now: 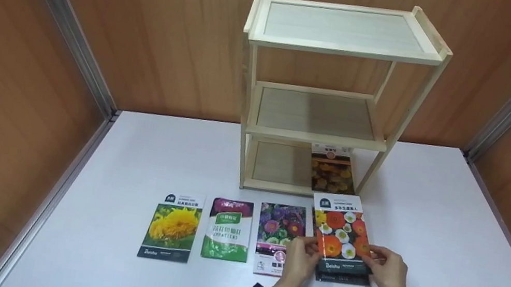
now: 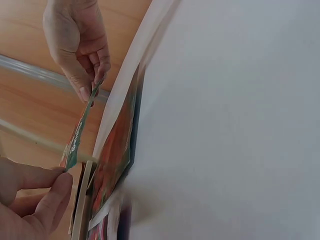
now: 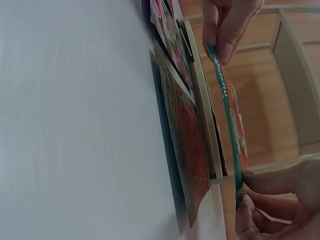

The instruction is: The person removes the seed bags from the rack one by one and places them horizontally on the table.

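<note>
Both hands hold one seed packet [image 1: 342, 230] with orange and white flowers and a dark green bottom band. My left hand [image 1: 300, 263] pinches its lower left edge, my right hand [image 1: 387, 273] its lower right edge. The wrist views show this packet raised off the table, seen nearly edge-on. Beneath it lies another packet [image 3: 187, 135] with red flowers, mostly covered in the head view. Just left of my left hand is a packet of purple and pink flowers [image 1: 280, 227], partly hidden by that hand.
A pale wooden three-tier shelf [image 1: 317, 137] stands behind the hands. On its bottom tier, at the right, lies an orange-flowered packet [image 1: 333, 175]. Further left on the white table [image 1: 76, 238] are a green-and-white packet [image 1: 228, 233] and a yellow-flowered packet [image 1: 172, 226]. Wood-grain panels [image 1: 152, 15] enclose the table.
</note>
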### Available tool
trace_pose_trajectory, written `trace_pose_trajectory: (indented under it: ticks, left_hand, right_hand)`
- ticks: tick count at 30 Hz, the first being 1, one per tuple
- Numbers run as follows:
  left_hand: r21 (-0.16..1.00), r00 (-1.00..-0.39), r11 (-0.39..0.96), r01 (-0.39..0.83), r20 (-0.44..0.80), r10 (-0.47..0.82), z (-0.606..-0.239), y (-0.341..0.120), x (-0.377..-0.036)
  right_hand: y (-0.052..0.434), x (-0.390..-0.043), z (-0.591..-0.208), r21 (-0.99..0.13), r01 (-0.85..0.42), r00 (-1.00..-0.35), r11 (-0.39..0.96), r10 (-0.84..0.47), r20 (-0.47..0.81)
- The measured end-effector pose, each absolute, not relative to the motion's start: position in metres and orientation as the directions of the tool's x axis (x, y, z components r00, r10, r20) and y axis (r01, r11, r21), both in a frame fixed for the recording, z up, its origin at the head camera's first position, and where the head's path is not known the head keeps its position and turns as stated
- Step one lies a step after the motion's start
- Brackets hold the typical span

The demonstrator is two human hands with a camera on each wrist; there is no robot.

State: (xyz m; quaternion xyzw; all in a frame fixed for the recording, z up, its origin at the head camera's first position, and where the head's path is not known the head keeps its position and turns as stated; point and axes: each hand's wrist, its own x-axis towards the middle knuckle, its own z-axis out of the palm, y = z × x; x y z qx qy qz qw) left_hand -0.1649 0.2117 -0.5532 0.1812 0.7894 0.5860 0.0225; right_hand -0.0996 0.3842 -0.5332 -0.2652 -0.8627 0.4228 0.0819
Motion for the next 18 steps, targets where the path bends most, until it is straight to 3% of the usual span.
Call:
trace_pose_trajectory:
  ticks: [7, 18]
  left_hand:
    - [0.937, -0.936, 0.290, 0.193, 0.087, 0.342, -0.556, 0.240, -0.155]
    - [0.889, -0.924, 0.408, 0.210, 0.043, 0.380, -0.553, 0.280, -0.146]
  right_hand:
    - [0.406, -0.085, -0.534, -0.763, 0.442, -0.813, 0.472, 0.570, -0.119]
    - [0.441, -0.069, -0.540, -0.738, 0.551, -0.734, 0.390, 0.647, -0.206]
